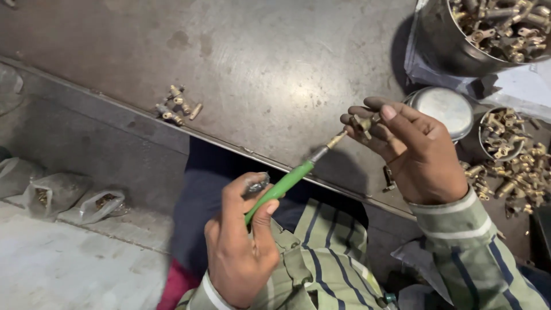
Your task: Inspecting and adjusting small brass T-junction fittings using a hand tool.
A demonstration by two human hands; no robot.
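My left hand [238, 252] gripped the green-handled screwdriver [287, 181] mid-handle; my right hand [410, 149] pinched a small brass fitting [363, 123] above the bench [258, 69], tip touching it. I judged the fitting hard, dense and slippery, best held across its body. Fingers hid most of it.

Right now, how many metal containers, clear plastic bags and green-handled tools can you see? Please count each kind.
Metal containers: 3 (large bucket, small cup, upturned bowl)
Clear plastic bags: 2 ()
Green-handled tools: 1, a screwdriver in the left hand
Total: 6
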